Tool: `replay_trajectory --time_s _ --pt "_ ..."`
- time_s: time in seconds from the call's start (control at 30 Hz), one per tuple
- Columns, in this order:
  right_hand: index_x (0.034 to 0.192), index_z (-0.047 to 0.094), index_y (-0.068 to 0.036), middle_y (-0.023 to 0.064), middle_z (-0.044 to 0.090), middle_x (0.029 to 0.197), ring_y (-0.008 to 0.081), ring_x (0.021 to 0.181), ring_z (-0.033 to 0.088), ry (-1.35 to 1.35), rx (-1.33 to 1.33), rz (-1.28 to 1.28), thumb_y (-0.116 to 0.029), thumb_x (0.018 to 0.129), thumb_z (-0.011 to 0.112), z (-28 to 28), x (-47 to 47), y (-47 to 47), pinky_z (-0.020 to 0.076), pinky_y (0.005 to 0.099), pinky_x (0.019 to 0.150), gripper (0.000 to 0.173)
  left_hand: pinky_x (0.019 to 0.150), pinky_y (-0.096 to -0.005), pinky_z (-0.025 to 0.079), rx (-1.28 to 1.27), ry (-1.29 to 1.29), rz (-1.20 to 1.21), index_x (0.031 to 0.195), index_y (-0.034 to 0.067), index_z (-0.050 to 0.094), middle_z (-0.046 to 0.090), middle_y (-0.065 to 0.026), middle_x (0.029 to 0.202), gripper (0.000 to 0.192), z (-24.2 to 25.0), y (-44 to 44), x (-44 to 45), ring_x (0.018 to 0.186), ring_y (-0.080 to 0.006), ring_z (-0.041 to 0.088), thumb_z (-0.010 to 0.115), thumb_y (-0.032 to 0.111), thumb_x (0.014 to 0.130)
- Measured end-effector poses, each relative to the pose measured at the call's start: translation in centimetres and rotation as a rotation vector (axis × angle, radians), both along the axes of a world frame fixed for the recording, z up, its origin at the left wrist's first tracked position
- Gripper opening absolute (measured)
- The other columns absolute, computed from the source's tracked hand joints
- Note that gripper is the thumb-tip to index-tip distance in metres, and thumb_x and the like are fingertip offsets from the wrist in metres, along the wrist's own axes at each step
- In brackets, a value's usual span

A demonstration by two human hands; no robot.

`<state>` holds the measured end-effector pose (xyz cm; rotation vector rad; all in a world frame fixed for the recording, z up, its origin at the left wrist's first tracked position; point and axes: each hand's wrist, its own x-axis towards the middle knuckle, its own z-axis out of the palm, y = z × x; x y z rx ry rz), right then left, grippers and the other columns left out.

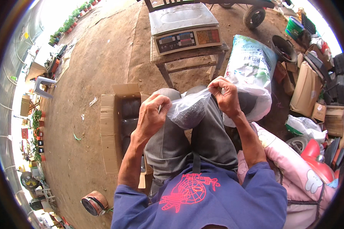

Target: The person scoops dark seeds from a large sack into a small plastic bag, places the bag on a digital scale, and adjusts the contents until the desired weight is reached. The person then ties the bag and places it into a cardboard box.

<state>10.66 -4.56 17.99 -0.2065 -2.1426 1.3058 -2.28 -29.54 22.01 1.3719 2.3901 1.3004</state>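
Observation:
A clear plastic bag (189, 113) hangs above my knees, its lower part filled with dark granules. My left hand (153, 114) pinches one upper corner of the bag, and my right hand (225, 94) pinches the opposite corner, so the top edge is stretched between them. Beyond my right wrist leans a large white and blue fertilizer sack (250, 63), its mouth folded open with dark material inside. Left of my legs is an open cardboard box (110, 131) holding several dark, plastic-wrapped packs (131, 107).
A digital weighing scale (186, 28) rests on a wooden chair (186, 58) ahead. Cardboard boxes (305, 83) and a black basin (283, 48) crowd the right. A pink padded cover (289, 160) lies beside me. A rusty can (94, 202) and grey plastic stool (44, 87) stand left.

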Motion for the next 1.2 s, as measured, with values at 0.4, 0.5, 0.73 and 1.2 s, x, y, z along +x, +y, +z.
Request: replay_trajectory --time_s 0.4,0.5,0.73,1.2 --pt "0.104 0.067 0.0 0.004 0.068 0.097 0.0136 0.093 0.063 -0.118 -0.57 0.113 -0.003 0.084 0.078 -1.9 0.3 0.6 0.0491 0.0279 0.088 0.023 0.07 -0.0411 0.049 0.047 -0.033 -0.034 0.081 0.001 0.069 0.062 -0.014 0.079 0.004 -0.7 4.2 0.5 0.077 -0.0354 0.063 0.069 0.003 0.084" --pt "0.128 0.058 0.0 0.0069 0.067 0.115 0.0172 0.11 0.062 -0.011 -0.759 0.431 -0.017 0.078 0.088 -3.3 0.3 0.5 0.047 0.0331 0.101 0.062 0.071 -0.0397 0.049 0.077 0.007 -0.007 0.09 0.0 0.067 0.061 -0.0145 0.083 0.012 -1.9 3.5 0.5 0.079 -0.0319 0.063 0.073 0.005 0.082" --pt "0.141 0.05 0.005 0.012 0.06 0.137 0.0212 0.127 0.055 -0.262 -0.48 0.626 -0.021 0.067 0.094 -4.7 -0.3 -1.9 0.0407 0.0351 0.11 0.089 0.101 -0.0399 0.048 0.176 -0.409 0.249 0.128 -0.002 0.058 0.06 -0.0167 0.126 0.063 -5.2 -1.0 2.9 0.117 -0.0279 0.059 0.086 0.021 0.077" --pt "0.115 0.069 -0.003 0.002 0.071 0.108 0.0101 0.097 0.064 -0.104 -0.687 0.405 -0.003 0.083 0.078 -6.3 0.2 -4.8 0.0516 0.0289 0.089 0.034 0.112 -0.0452 0.039 0.332 -0.066 -0.091 0.123 -0.004 0.066 0.056 -0.0203 0.142 0.035 -7.2 3.5 4.9 0.134 -0.0374 0.051 0.057 0.022 0.101"
